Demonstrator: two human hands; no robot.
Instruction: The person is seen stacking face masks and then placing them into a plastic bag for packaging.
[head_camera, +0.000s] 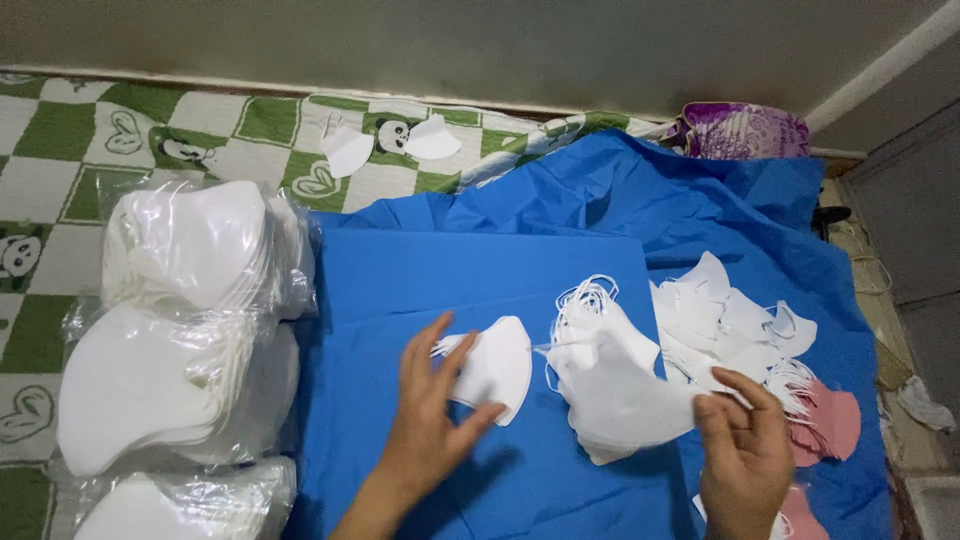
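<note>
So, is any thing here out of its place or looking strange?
Two white masks lie alone on the green checked cloth, far from the stacks. A few pink masks are mixed among the loose white pile on the blue sheet, beside the right hand.

I see open blue sheet (480, 270) ahead of my left hand (432, 405), a free lane up toward the far fold. To the left, bagged stacks of white masks (185, 330) wall off that side. Between my hands the mask pile (610, 385) blocks the straight crossing. Right of my right hand (745, 455), loose white masks (725, 320) and pink masks (830, 420) crowd the sheet.
</note>
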